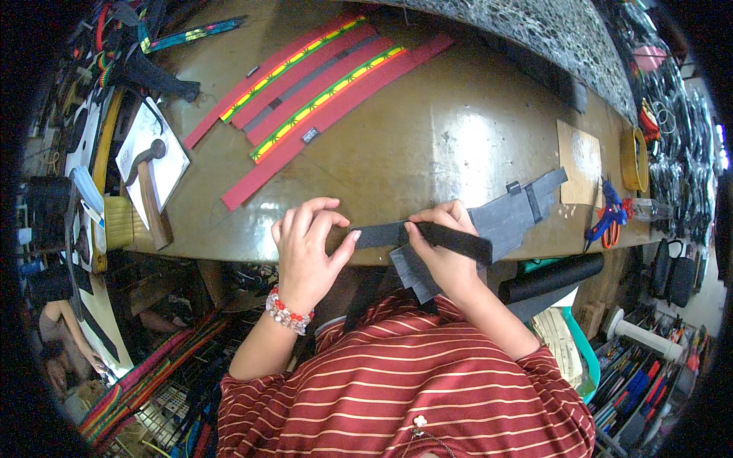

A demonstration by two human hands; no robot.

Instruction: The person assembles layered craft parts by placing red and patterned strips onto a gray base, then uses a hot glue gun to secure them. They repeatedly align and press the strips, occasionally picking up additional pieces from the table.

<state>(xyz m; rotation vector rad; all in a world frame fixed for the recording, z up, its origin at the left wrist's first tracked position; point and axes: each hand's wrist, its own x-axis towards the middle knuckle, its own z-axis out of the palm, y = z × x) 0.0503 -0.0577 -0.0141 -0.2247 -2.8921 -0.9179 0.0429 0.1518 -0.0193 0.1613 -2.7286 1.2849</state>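
A flat black strap [458,243] is stretched between my hands at the table's near edge. My left hand [305,240] pinches its left end between thumb and fingertips. Near the strap's middle, my right hand [444,246] grips it, and a loose length runs off to the right past the wrist. Beneath and beyond my right hand lies a dark grey flat piece [500,221] with a narrow strip and small tab across it. Part of that piece is hidden by the hand and hangs over the edge.
Red strips [336,126] with yellow-green patterned bands lie farther back. A hammer [146,191] rests on white paper at left. At right are brown cardboard [580,160], blue-handled scissors or snips [608,216] and a yellow tape roll [634,159]. A black roll [550,277] sits below the edge.
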